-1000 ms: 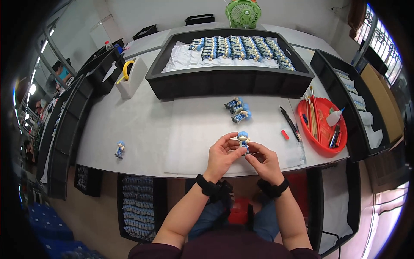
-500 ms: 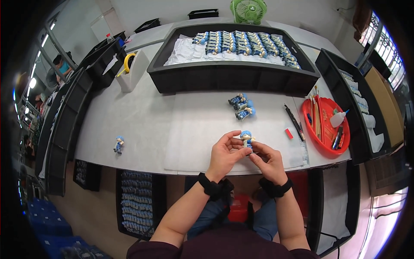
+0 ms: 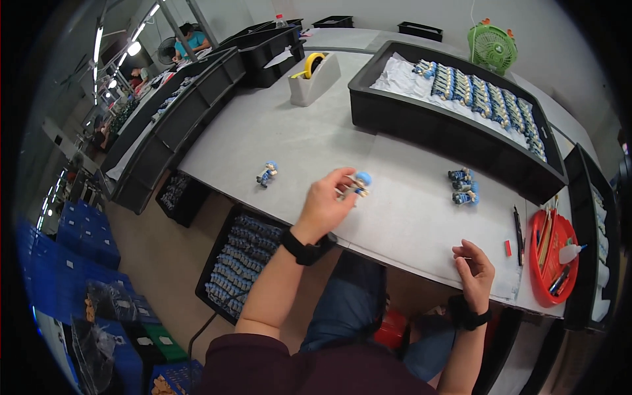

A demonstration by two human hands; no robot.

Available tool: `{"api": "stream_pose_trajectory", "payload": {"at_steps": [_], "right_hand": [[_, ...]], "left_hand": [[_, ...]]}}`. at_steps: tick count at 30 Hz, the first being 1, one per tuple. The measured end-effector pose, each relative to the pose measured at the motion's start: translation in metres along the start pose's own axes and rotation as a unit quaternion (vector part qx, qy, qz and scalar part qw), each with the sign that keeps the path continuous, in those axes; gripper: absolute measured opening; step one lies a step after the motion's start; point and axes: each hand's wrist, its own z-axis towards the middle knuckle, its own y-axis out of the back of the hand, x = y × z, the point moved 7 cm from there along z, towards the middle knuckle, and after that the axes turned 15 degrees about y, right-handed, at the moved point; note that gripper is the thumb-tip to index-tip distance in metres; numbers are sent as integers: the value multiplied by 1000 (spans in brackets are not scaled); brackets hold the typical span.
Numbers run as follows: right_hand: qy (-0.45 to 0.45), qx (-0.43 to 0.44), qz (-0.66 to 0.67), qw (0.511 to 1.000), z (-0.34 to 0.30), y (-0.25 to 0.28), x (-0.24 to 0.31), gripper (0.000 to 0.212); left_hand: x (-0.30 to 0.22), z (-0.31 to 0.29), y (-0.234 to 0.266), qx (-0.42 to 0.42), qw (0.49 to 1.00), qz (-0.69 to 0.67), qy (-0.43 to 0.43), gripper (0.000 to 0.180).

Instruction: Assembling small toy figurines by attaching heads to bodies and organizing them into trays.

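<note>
So, biggest first: it's a pale-topped bench [image 3: 316,145] with a large black plastic tray [image 3: 434,139] sitting toward the far edge, rows of blue-haired figurines laid out inside on white lining. Another long black tray [image 3: 191,115] runs along the bench's left edge, and one more black tray [image 3: 580,197] sits at the right end. Down below the near edge there's a black crate [image 3: 216,249] packed with more blue-topped rows. Green fan [image 3: 492,49] stands behind the big tray.

Smaller stuff: a red plastic basin [image 3: 550,299] of brushes, pens and a squeeze bottle is by the near right corner, and a tape dispenser [image 3: 315,85] with a yellow roll is near the left edge.

Left hand [image 3: 326,204] has a blue-haired figurine [image 3: 363,180] pinched between thumb and fingers, held over the bench near the front edge. Right hand [image 3: 475,268] is by the front edge further right, fingers loosely curled and spread, can't tell if it's touching the top. Three figurines [image 3: 464,186] lie bunched in front of the big tray, and a lone figurine [image 3: 266,174] lies near the front left corner. Black pen-like tool [image 3: 519,234] and a tiny red block [image 3: 508,248] sit just beside the basin.
</note>
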Motion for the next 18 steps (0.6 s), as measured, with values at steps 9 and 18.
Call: {"api": "stream_pose_trajectory", "payload": {"at_steps": [9, 18], "right_hand": [[5, -9, 15, 1000, -5, 1, 0, 33], [-9, -10, 43, 999, 1, -3, -1, 32]], "left_hand": [[59, 28, 119, -172, 937, 297, 73, 26], [50, 33, 112, -211, 875, 432, 46, 26]]}}
